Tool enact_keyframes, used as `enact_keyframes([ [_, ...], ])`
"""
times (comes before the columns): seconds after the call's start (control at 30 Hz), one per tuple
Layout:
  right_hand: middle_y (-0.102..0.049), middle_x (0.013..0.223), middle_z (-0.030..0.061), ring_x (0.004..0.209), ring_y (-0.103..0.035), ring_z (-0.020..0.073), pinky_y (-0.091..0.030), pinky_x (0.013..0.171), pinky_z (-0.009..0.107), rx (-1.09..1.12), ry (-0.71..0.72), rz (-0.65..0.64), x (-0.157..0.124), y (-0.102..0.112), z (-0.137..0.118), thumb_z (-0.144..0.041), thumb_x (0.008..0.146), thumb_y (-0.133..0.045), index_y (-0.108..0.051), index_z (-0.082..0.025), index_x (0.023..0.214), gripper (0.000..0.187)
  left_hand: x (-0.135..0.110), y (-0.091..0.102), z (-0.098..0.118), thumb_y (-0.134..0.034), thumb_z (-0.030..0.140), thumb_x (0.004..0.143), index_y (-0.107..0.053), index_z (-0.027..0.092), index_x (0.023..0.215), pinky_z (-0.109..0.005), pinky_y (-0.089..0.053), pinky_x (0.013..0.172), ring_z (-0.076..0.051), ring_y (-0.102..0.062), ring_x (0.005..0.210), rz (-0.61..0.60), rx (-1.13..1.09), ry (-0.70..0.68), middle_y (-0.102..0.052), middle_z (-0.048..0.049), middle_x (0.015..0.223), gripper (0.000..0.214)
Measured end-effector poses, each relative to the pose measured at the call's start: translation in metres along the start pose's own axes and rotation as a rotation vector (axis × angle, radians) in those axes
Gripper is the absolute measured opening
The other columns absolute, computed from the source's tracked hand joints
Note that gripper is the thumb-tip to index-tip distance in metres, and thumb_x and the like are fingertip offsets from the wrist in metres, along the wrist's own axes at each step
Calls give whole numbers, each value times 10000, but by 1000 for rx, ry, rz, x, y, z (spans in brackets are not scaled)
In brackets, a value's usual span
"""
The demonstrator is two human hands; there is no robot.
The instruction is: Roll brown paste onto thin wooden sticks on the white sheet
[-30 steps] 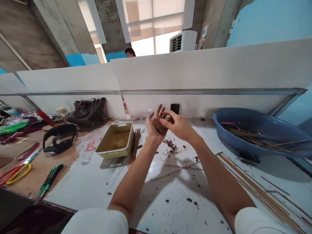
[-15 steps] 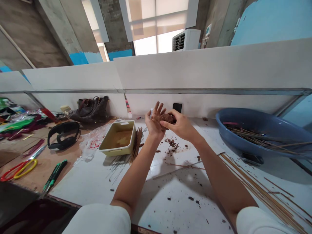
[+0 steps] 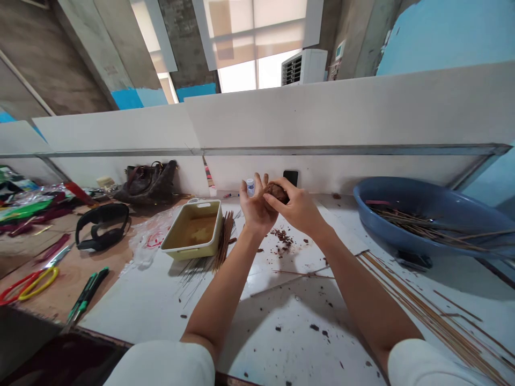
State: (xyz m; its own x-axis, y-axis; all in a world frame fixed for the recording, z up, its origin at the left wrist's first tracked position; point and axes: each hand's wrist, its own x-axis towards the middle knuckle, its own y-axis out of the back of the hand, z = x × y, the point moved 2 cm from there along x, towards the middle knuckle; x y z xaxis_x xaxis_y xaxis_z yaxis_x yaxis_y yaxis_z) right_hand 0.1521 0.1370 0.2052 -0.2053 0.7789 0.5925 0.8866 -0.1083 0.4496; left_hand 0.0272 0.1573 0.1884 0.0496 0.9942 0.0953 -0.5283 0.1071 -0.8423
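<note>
We see a bag (image 3: 148, 185) and a phone (image 3: 291, 176) along the desk's (image 3: 132, 305) far edge, scissors (image 3: 29, 286) and a green tool (image 3: 88, 294) by its near edge, headphones (image 3: 105, 240) between bag and tool.

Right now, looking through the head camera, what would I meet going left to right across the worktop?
Scissors, headphones, yellowish tub, small bottle, brown lump held above the worktop, blue basin.

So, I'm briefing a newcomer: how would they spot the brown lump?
Find the white tabletop, then the left hand and right hand above it. The brown lump is between them, one rounded mass, unlike the loose crumbs scattered below.
</note>
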Motion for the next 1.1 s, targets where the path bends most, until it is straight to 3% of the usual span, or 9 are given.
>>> enact_keyframes([
  [0.17,-824,1085,44,967,-760,303,-563,873,402,42,18,205,0,6,0,-599,1037,-659,-723,-328,1251,352,2,0,-1,-437,673,1110,-720,302,1317,-522,-573,1152,-353,-631,1452,-78,-2,-39,-708,-90,1460,511],
  [0.37,-794,908,12,771,-721,274,-530,765,388,-44,28,-103,-1,4,-3,-575,1037,-667,-717,-342,1277,338,2,5,-7,-457,694,1082,-708,288,1439,-499,-544,1199,-358,-624,1463,-48,25,-5,-719,-95,1477,596],
  [0.57,-814,1061,32,943,-749,281,-565,866,393,78,74,143,-2,17,-11,-562,1047,-654,-725,-318,1277,343,1,3,-8,-470,649,1095,-743,279,1360,-512,-564,1161,-360,-646,1448,-69,11,-8,-746,-110,1423,530],
  [0.77,-816,940,18,805,-736,277,-527,800,386,-55,111,-224,-9,4,-23,-498,1017,-701,-749,-352,1310,331,4,6,-10,-467,635,1100,-759,297,1366,-501,-538,1196,-342,-635,1471,-38,-3,-1,-769,-90,1388,519],
  [0.97,-822,1041,35,858,-745,248,-527,801,343,-45,100,-28,-8,12,-28,-516,1060,-640,-713,-302,1340,360,-2,0,-11,-443,646,1107,-755,269,1358,-498,-558,1181,-351,-671,1427,-14,-58,67,-788,-91,1335,550],
  [1.1,-823,991,36,820,-738,233,-499,768,318,-160,140,-201,-9,7,-28,-447,1069,-642,-696,-265,1337,329,-3,0,-10,-416,653,1115,-728,290,1434,-451,-507,1244,-315,-621,1501,-18,-59,71,-728,-75,1484,575],
])
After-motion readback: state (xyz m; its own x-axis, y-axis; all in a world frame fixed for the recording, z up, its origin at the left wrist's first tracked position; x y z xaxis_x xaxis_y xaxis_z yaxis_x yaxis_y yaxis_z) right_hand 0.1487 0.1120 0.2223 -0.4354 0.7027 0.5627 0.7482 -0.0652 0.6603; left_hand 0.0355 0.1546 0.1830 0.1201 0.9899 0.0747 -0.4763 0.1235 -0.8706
